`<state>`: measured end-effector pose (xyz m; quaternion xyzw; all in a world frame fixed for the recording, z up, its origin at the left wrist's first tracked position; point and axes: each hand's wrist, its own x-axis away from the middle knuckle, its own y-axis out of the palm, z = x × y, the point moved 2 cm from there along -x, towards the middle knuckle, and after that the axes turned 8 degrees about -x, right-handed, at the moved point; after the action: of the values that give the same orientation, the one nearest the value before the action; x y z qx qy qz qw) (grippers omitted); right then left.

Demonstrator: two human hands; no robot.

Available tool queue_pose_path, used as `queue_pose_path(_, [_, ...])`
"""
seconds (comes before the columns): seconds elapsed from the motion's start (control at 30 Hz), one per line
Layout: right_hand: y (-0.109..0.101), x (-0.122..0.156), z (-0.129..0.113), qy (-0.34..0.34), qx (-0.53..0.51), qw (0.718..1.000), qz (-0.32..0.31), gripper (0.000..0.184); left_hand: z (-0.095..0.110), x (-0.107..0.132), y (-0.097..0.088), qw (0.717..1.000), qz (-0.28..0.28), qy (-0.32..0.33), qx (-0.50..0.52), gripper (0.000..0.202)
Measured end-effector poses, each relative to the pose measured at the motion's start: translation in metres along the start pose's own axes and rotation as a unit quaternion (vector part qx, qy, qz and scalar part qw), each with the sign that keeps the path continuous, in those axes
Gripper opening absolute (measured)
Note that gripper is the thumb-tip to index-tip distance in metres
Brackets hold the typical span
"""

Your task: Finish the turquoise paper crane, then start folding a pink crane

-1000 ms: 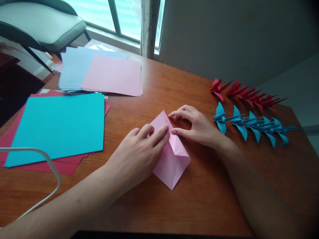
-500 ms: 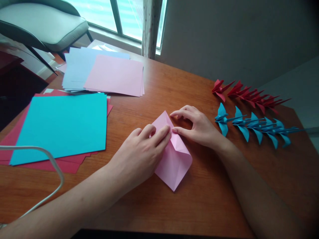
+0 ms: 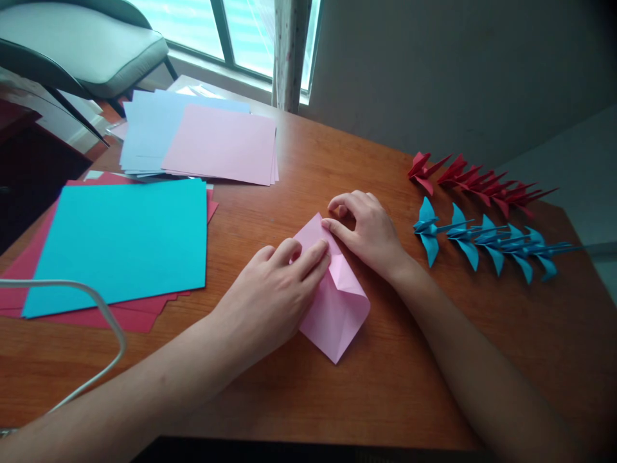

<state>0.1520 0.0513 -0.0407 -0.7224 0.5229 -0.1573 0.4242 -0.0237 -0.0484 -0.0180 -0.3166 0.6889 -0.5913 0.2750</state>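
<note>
A partly folded sheet of pink paper lies on the wooden table, its pointed ends facing toward and away from me. Its right side curls up in a loose fold. My left hand covers the left part of the sheet, fingers bent together and fingertips pressed on its middle. At the upper right edge, the thumb of my right hand touches the paper near its far tip. The other fingers of that hand are curved and apart from the thumb, with nothing visible between them. My left hand hides part of the folds.
Folded red paper cranes and blue paper cranes stand in two rows at right. At left lie turquoise sheets over red sheets; behind are pale pink sheets and light blue sheets. A white cable curves at lower left.
My right thumb has slid along the pink paper's upper right edge toward its far tip, and the right hand moved up and left. My left hand stays pressed on the sheet.
</note>
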Motion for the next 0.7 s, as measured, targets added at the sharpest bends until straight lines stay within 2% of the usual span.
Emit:
queue_pose_path(0.33, [0.007,-0.027,-0.002,0.011,0.033,0.999,0.001,0.026,0.0,0.0,0.0,1.0,-0.002,0.001,0.002,0.053])
queue_pose_path(0.53, [0.008,-0.027,-0.002,0.017,0.057,0.998,0.02,0.029,0.0,-0.001,0.0,1.0,-0.007,0.001,0.005,0.053])
queue_pose_path(0.7, [0.003,-0.024,0.006,-0.011,-0.03,0.999,0.012,0.029,0.0,0.0,0.001,1.0,-0.002,-0.001,-0.003,0.056])
